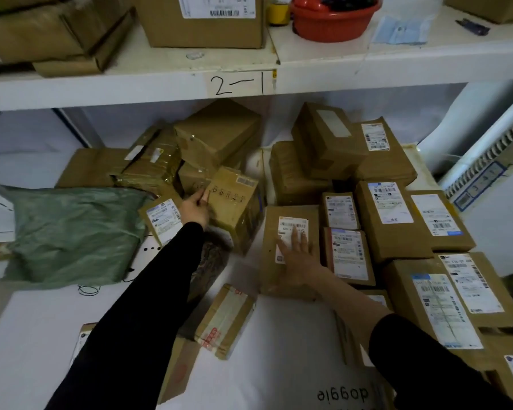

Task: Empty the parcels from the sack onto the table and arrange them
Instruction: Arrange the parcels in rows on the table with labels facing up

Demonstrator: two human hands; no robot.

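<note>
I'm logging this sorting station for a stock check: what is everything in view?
Parcels: well over a dozen, brown, piled and in rows on the table.
Sack: one, green, table's left.
Lettered bag: one, white, near edge.
Large box: one, brown, upper shelf.
Basin: one, red, right of that box.
Tape roll: one, yellow, between box and basin.
Shelf: one, white, marked 2-1.
Left hand: grips a tilted box, centre.
Right hand: flat on a labelled parcel.
</note>
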